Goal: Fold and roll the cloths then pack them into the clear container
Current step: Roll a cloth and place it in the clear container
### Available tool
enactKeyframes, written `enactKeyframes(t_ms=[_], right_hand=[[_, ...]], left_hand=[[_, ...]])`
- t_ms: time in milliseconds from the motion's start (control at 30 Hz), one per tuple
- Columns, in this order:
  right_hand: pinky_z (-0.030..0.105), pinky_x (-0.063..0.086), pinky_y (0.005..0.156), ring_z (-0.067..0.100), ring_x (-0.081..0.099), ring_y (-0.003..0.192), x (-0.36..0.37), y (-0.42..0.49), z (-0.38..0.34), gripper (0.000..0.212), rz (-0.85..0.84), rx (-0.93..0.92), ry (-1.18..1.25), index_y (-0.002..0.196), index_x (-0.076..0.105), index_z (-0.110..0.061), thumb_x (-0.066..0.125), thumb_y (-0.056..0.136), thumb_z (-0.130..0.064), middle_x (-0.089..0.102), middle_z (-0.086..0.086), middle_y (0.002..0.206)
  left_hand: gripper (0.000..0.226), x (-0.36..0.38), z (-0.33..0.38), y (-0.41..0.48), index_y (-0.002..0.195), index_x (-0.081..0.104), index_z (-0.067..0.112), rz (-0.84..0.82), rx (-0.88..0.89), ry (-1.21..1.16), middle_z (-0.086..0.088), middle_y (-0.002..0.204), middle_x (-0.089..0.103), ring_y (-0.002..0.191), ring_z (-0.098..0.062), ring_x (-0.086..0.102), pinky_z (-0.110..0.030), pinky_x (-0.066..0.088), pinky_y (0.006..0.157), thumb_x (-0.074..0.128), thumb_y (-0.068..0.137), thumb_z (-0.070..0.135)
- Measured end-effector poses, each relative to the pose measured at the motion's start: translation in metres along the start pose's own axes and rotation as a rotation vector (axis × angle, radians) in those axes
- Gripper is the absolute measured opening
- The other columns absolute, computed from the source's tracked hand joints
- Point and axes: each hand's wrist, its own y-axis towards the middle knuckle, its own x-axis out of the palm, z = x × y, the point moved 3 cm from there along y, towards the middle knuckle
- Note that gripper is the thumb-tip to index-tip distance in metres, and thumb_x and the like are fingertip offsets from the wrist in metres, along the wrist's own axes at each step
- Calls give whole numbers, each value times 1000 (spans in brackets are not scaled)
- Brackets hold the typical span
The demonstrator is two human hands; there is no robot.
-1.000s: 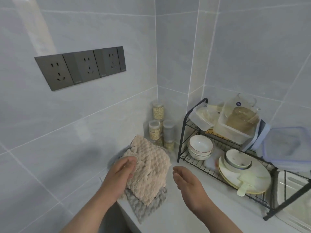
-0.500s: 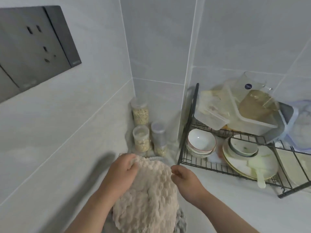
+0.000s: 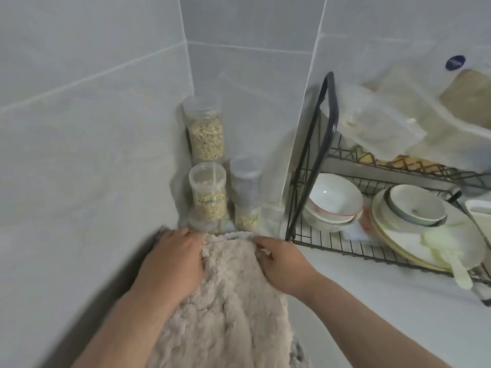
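Both hands on the cloth now. Your left hand [image 3: 175, 258] sits at center-left of frame, fingers curled over the top-left corner of the beige cloth [image 3: 233, 301], thumb against the pile, so it's grasping that corner. Your right hand [image 3: 281, 264], just right of center, pinches the top-right corner, fingers bent round the edge. The frame is a bit blurred, but both grips read clearly.

The beige cloth lies lengthwise on the bench [image 3: 385, 309], running from the hands down to the bottom edge of the frame. Under it is a grey cloth [image 3: 299, 351], peeking out at bottom center-right.

Just above the hands, in the wall corner, are three clear jars w/ grain: the tall jar [image 3: 206, 136] at back, the mid jar [image 3: 208, 197] in front of it, and the frosted-lid jar [image 3: 245, 181] beside it.

On the right side is a black wire dish rack [image 3: 329, 102]. Its lower shelf holds stacked white bowls [image 3: 333, 200] and a plate [image 3: 393, 243] w/ another bowl on it. On its top shelf, upper right, is the clear container [image 3: 372, 120], tilted and well apart from the cloths.
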Motion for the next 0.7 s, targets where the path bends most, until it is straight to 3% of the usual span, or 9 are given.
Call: enactKeyframes(t_ms=[67, 133, 200, 267, 367, 500, 600, 700], right_hand=[[21, 43, 79, 18, 62, 97, 6, 1, 4, 34, 16, -65, -13, 126, 61, -26, 44, 97, -19, 68, -1, 113], [17, 37, 78, 17, 58, 101, 9, -1, 7, 33, 67, -130, -28, 125, 62, -25, 47, 96, -16, 62, -1, 112], [16, 35, 78, 11, 54, 93, 10, -4, 10, 30, 146, -149, -36, 123, 61, -25, 52, 96, -19, 57, -5, 108], [19, 39, 75, 10, 53, 84, 8, -8, 12, 23, 243, -155, -58, 117, 63, -25, 56, 94, -24, 58, -7, 99], [29, 47, 76, 17, 58, 89, 4, -18, 11, 13, 404, -210, -155, 98, 68, -22, 58, 92, -28, 63, -4, 93], [30, 40, 70, 17, 52, 85, -11, -52, 5, 13, 637, -259, -130, 95, 68, -18, 55, 93, -20, 62, 0, 92], [32, 44, 64, 19, 55, 78, -29, -95, -1, 15, 766, -229, -43, 93, 65, -20, 50, 93, -15, 61, -6, 79], [30, 43, 60, 18, 55, 74, -42, -135, -9, 21, 847, -236, -34, 91, 64, -21, 47, 92, -10, 62, -7, 76]], left_hand=[[5, 3, -2, -3, 83, 49, 23, 58, 8, 41, 4, 89, 46, 89, -19, 50, -32, 45, 75, 50, 88, 21], [8, 5, -6, -7, 88, 57, 23, 108, 15, 67, 4, 92, 49, 91, -19, 51, -34, 48, 77, 49, 88, 25], [12, 9, -9, -12, 95, 60, 23, 157, 13, 90, 3, 97, 53, 97, -21, 53, -37, 49, 82, 50, 87, 27], [13, 11, -10, -16, 96, 58, 23, 196, 14, 138, 2, 97, 54, 97, -22, 54, -39, 48, 82, 50, 88, 29], [16, 10, -9, -18, 97, 54, 22, 221, 3, 209, 0, 100, 52, 97, -23, 56, -35, 46, 76, 47, 90, 35], [26, 5, -12, -20, 109, 56, 24, 163, -79, 253, -1, 112, 56, 105, -24, 58, -34, 48, 79, 48, 89, 38], [17, -6, -13, -31, 98, 62, 24, 287, -61, 238, -1, 101, 60, 92, -24, 61, -30, 43, 63, 51, 86, 27], [15, -25, -9, -52, 83, 62, 24, 401, -19, 193, 0, 92, 59, 85, -25, 60, -29, 38, 58, 50, 82, 15]])
